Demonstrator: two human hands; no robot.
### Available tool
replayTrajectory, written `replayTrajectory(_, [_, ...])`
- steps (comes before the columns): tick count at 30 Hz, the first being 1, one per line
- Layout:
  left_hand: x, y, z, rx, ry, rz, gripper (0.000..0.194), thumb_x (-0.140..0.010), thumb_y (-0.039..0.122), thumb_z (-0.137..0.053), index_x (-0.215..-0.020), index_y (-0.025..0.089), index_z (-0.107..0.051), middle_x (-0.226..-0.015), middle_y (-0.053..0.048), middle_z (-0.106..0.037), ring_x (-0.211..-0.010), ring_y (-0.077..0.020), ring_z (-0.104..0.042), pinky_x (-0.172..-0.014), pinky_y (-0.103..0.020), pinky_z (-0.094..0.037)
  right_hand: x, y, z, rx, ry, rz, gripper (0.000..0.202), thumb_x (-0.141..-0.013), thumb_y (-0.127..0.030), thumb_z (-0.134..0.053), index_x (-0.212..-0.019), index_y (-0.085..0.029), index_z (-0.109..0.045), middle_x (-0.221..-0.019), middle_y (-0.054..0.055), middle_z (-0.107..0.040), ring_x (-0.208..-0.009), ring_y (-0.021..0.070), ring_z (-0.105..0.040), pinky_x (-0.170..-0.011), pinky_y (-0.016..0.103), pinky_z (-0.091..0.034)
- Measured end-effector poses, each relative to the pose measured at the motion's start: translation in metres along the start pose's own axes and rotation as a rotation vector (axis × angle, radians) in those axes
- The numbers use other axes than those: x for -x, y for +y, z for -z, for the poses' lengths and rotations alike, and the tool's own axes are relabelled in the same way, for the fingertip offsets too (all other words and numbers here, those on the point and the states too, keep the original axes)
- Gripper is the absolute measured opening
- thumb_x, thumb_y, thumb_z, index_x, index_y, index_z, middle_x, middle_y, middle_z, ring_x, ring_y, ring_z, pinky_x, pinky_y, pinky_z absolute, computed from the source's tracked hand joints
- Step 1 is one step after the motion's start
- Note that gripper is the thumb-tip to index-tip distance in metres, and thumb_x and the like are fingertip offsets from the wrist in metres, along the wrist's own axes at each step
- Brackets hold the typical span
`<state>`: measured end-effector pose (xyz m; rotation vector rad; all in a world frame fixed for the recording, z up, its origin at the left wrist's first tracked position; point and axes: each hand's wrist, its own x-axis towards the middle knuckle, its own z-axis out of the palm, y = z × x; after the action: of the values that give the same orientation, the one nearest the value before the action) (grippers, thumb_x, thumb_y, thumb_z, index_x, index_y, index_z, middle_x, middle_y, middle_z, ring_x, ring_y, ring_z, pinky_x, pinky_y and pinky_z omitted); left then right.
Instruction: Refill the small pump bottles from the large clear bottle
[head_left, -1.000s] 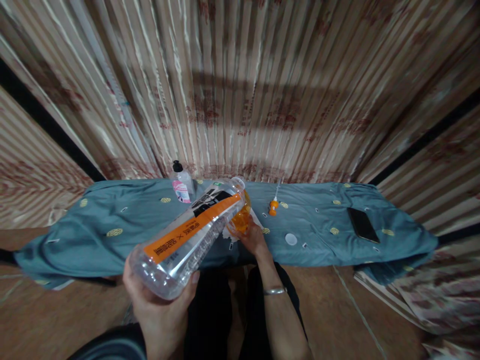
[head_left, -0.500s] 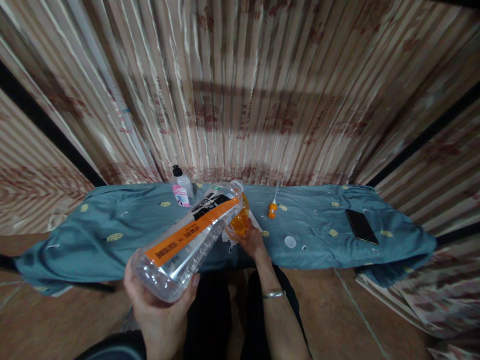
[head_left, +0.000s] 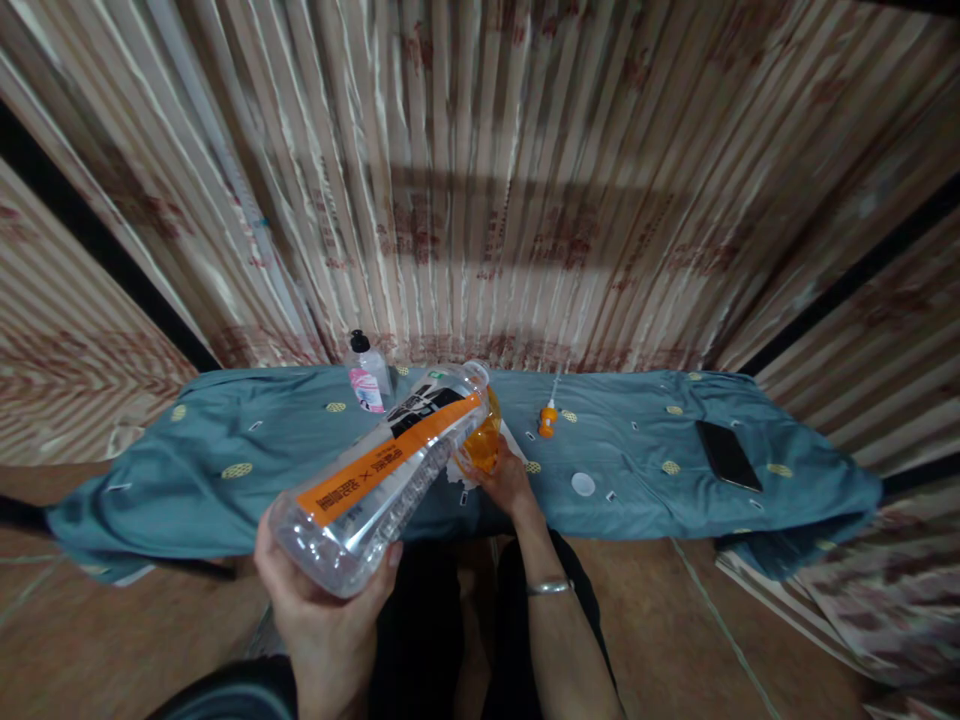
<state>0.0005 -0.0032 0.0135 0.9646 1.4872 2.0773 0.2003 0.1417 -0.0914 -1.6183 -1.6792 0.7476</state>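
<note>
clear bottle [head_left: 382, 480] slants through the frame's centre, its base in my left hand's [head_left: 322, 635] closed grip; my right hand [head_left: 511, 482] grips the amber container [head_left: 484, 438] near its mouth. orange pump [head_left: 548, 421] lies apart, right of centre; i can't make out any flow.

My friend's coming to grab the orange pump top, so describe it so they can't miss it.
Look at the bench covered in blue-green cloth, against the striped curtain. Right of the hands, the pump top lies between the amber bottle and the black phone. It's small and orange, with a thin clear tube pointing toward the curtain.
</note>
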Motion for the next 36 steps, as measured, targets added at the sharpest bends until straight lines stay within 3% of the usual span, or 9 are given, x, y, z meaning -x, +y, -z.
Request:
replayTrajectory(10, [-0.005, -0.010, 0.009, -0.035, -0.020, -0.026, 0.112, -0.046, 0.029, -0.106, -0.144, 0.025, -0.052, -0.138, -0.012, -0.065, -0.132, -0.0358, -0.064, -0.119, -0.052, -0.048, 0.000, 0.001, -0.001, -0.003, 0.020, 0.029, 0.076, -0.085, -0.028, -0.082, -0.152, -0.016, -0.048, -0.132, 0.018, -0.078, -0.123, 0.0374, -0.077, -0.106, 0.053, -0.062])
replayTrajectory(15, [-0.001, 0.003, 0.000, -0.016, 0.019, -0.002, 0.108, -0.046, 0.028, -0.104, -0.142, 0.023, -0.053, -0.135, -0.011, -0.065, -0.127, -0.0333, -0.064, -0.119, -0.051, -0.047, -0.002, 0.007, -0.003, -0.040, 0.033, 0.086, 0.075, -0.083, -0.028, -0.082, -0.151, -0.024, -0.051, -0.131, 0.014, -0.079, -0.121, 0.0373, -0.078, -0.105, 0.055, -0.063])
replayTrajectory(22, [0.001, 0.016, -0.006, 0.039, 0.039, 0.039, 0.106, -0.042, 0.021, -0.101, -0.137, 0.022, -0.054, -0.133, -0.011, -0.063, -0.118, -0.0285, -0.062, -0.119, -0.049, -0.044, -0.001, 0.009, -0.008, -0.051, 0.052, 0.094, 0.073, -0.086, -0.031, -0.079, -0.152, -0.019, -0.050, -0.134, 0.016, -0.077, -0.129, 0.0361, -0.074, -0.112, 0.054, -0.059])
replayTrajectory(31, [0.000, 0.011, -0.003, 0.054, 0.028, 0.049, 0.110, -0.041, 0.019, -0.101, -0.140, 0.023, -0.053, -0.136, -0.010, -0.061, -0.121, -0.0281, -0.061, -0.120, -0.048, -0.042, 0.000, 0.001, 0.001, -0.030, 0.005, 0.076, 0.076, -0.084, -0.028, -0.082, -0.152, -0.018, -0.051, -0.131, 0.017, -0.079, -0.126, 0.0378, -0.076, -0.108, 0.053, -0.062])
replayTrajectory(36, [0.000, 0.004, 0.001, 0.016, 0.013, 0.031, 0.110, -0.045, 0.021, -0.102, -0.143, 0.023, -0.053, -0.138, -0.011, -0.063, -0.119, -0.0270, -0.064, -0.112, -0.042, -0.050, 0.000, -0.001, 0.004, -0.022, -0.003, 0.052, 0.086, -0.082, -0.031, -0.084, -0.157, -0.015, -0.045, -0.133, 0.020, -0.078, -0.128, 0.0391, -0.075, -0.109, 0.054, -0.060])
